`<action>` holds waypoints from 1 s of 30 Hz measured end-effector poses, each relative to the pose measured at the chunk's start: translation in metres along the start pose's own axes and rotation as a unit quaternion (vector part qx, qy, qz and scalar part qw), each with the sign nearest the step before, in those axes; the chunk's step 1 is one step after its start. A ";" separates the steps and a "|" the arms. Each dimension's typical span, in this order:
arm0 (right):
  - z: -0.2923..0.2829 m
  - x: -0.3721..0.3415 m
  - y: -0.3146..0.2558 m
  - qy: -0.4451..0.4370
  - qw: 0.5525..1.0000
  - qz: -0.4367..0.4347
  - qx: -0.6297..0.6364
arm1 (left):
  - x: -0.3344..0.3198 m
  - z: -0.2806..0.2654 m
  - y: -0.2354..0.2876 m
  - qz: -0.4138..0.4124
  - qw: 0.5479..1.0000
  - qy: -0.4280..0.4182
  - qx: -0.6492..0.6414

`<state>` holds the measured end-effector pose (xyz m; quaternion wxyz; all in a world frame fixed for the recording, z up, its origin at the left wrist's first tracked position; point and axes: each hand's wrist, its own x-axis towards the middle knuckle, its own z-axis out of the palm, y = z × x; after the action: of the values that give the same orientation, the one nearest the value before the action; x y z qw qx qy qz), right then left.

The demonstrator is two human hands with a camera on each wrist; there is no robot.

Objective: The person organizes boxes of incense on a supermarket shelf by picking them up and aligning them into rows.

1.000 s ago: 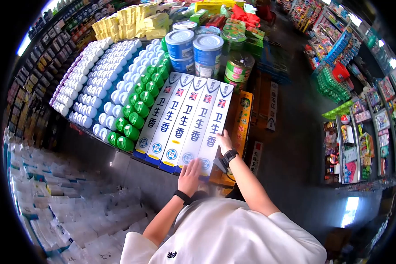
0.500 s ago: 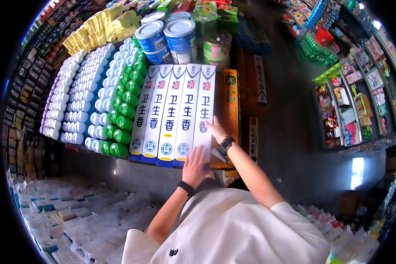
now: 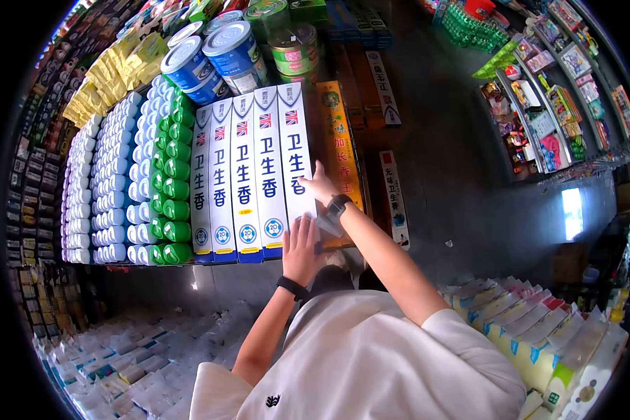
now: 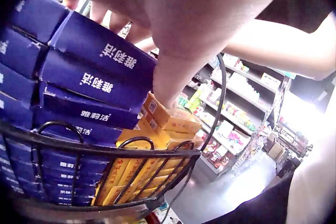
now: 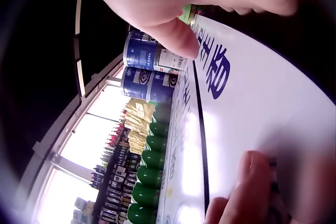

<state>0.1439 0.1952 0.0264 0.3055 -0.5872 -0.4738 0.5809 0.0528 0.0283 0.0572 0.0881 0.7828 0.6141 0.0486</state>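
Observation:
Several long white incense boxes lie side by side, blue ends toward me. My left hand rests on the near end of the rightmost box, fingers extended over its top. In the left wrist view, its thumb reaches down past the right side of the blue box ends, close to yellow boxes. Farther up that box's right edge is my right hand. Its thumb lies on the printed top in the right wrist view, and its other fingers are mostly hidden beyond the edge.
Green-capped bottles stand left of the boxes, blue cans behind them. An orange box lies on the right. A black wire rack borders the stack's front. Stocked shelves line the aisle's far side.
The head view has turned right, so the display shifts left and turns in the picture. Both hands stay at the rightmost white box, the right one at its edge.

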 end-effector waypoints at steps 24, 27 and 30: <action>-0.255 0.002 0.077 0.065 0.961 0.071 0.258 | 0.081 -0.037 0.090 -0.110 0.976 0.067 -0.174; -0.284 0.045 0.097 0.046 0.956 0.113 0.268 | 0.124 -0.042 0.137 -0.077 0.966 0.068 -0.237; -0.301 0.097 0.113 0.054 0.962 0.144 0.226 | 0.173 -0.023 0.178 -0.060 0.961 0.081 -0.257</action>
<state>0.4474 0.3004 -0.0727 0.3685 -0.5953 -0.2240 0.6779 0.2597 0.1568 0.1096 0.2389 0.6894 0.6316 0.2623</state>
